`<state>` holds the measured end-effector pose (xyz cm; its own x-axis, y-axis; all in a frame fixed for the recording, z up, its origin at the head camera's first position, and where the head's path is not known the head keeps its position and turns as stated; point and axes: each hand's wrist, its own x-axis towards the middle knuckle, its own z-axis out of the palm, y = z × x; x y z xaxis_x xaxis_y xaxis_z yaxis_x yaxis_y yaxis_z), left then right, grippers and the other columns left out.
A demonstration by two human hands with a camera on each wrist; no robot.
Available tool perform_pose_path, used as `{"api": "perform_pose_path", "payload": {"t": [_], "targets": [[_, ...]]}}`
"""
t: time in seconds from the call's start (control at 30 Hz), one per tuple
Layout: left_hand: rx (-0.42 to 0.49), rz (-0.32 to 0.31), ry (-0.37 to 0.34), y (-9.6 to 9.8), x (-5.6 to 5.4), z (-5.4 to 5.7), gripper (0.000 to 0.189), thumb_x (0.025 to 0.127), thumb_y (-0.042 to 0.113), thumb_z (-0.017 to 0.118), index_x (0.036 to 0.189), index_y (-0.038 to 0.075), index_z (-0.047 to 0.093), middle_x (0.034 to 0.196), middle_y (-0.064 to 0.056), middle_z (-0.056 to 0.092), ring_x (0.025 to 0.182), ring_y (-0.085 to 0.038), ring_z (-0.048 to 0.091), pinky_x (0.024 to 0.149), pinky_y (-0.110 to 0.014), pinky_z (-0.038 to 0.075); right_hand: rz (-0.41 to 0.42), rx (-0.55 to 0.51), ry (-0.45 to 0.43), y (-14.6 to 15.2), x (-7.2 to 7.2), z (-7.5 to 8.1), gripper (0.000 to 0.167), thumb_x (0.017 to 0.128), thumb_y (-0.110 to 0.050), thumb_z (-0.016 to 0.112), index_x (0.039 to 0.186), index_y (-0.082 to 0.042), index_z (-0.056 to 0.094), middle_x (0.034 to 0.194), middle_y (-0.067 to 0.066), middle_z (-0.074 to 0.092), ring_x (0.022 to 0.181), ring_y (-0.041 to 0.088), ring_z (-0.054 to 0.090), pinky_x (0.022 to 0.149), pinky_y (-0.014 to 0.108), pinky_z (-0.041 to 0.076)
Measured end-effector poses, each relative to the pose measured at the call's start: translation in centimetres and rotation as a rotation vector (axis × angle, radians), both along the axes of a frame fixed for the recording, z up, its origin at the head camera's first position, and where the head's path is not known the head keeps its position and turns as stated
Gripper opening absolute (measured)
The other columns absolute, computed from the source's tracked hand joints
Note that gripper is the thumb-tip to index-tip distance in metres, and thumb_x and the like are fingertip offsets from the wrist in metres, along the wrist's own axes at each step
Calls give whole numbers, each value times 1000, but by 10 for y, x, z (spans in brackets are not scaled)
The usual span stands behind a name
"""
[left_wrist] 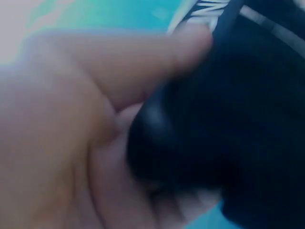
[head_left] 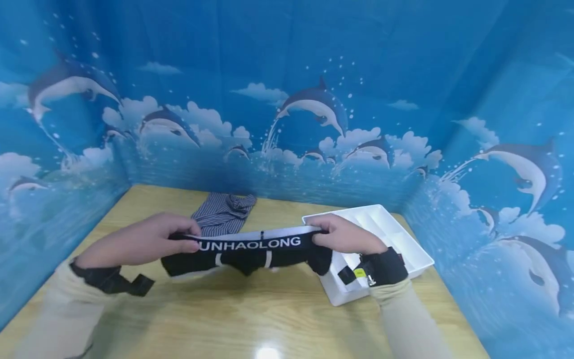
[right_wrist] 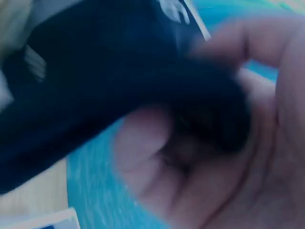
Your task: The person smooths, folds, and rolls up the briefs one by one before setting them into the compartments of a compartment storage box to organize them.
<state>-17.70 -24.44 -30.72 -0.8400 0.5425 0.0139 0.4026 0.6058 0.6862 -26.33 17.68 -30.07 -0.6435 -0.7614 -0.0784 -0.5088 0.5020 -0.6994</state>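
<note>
A pair of black underpants (head_left: 246,258) is stretched sideways above the table, its waistband lettered in white and crossed lower down by pale stripes. My left hand (head_left: 141,242) pinches one end of the waistband between thumb and fingers. At the opposite end my right hand (head_left: 345,234) grips the band, thumb in front. In the left wrist view the dark cloth (left_wrist: 228,109) lies against the palm side of the fingers, blurred. The right wrist view shows curled fingers (right_wrist: 143,162) beneath the black fabric (right_wrist: 119,71).
A striped grey cloth (head_left: 224,212) lies crumpled at the back of the wooden table (head_left: 215,319). On the right stands a white compartmented box (head_left: 403,244), partly behind my right hand. A blue dolphin-print curtain (head_left: 251,65) encloses the table's back and sides.
</note>
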Motion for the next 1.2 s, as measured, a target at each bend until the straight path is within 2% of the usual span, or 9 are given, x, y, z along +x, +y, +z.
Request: {"api": "perform_pose_path", "payload": {"t": [0.1, 0.2, 0.4, 0.53, 0.6, 0.67, 0.8, 1.03, 1.2], "targets": [[75, -101, -167, -4, 8, 8, 13, 106, 25, 59, 109, 15, 66, 107, -3, 70, 96, -18, 67, 79, -32, 55, 78, 33, -242, 8, 1, 6, 20, 98, -6, 52, 110, -7, 68, 104, 7, 73, 90, 23, 72, 81, 35, 59], [6, -103, -219, 0, 1, -8, 13, 105, 29, 61, 109, 18, 66, 105, -1, 67, 95, -19, 62, 78, -34, 52, 68, 183, -216, 1, 0, -4, 17, 99, -10, 58, 109, -15, 70, 102, 0, 74, 91, 18, 71, 82, 33, 58], [-195, 93, -155, 20, -29, -87, 12, 98, 19, 71, 108, 14, 67, 99, 2, 65, 88, -15, 59, 75, -37, 50, -159, 542, 217, -41, 13, -49, 7, 98, -17, 68, 104, -14, 71, 88, -4, 67, 79, 13, 64, 73, 33, 54], [-345, 332, 52, 35, -29, -113, 25, 86, 10, 80, 107, 7, 67, 97, -5, 67, 87, -23, 63, 73, -45, 55, -305, 572, 498, -62, 23, -77, 17, 95, -11, 68, 111, -6, 70, 90, 8, 67, 79, 23, 65, 66, 37, 56], [-380, 436, 145, 41, -25, -116, 21, 82, 7, 80, 98, 6, 67, 89, -6, 65, 80, -25, 62, 66, -46, 54, -309, 543, 548, -68, 27, -88, 18, 93, -11, 68, 110, -5, 72, 91, 10, 66, 78, 24, 65, 64, 38, 55], [-406, 471, 202, 46, -20, -115, 14, 81, 6, 79, 89, 8, 68, 82, -4, 64, 75, -23, 60, 62, -44, 52, -274, 541, 528, -71, 31, -97, 14, 93, -14, 67, 104, -7, 73, 89, 7, 65, 74, 21, 63, 64, 36, 54], [-444, 394, 179, 51, -11, -114, 9, 87, 11, 76, 80, 13, 70, 75, 1, 64, 67, -16, 58, 59, -41, 51, -250, 598, 421, -74, 38, -108, 18, 93, -22, 68, 105, -9, 74, 91, 6, 64, 73, 19, 60, 66, 35, 52], [-505, 376, 181, 53, -7, -119, 25, 87, 17, 79, 106, 1, 74, 101, -14, 68, 93, -32, 66, 78, -52, 57, -268, 576, 526, -73, 36, -118, 28, 93, -23, 70, 115, -5, 71, 102, 10, 66, 91, 26, 64, 79, 40, 54], [-512, 387, 171, 52, -9, -120, 34, 85, 19, 82, 111, -1, 73, 106, -17, 66, 100, -34, 65, 81, -53, 57, -278, 556, 511, -72, 33, -122, 28, 93, -22, 69, 116, -6, 71, 100, 10, 66, 85, 25, 62, 74, 39, 53]]}}
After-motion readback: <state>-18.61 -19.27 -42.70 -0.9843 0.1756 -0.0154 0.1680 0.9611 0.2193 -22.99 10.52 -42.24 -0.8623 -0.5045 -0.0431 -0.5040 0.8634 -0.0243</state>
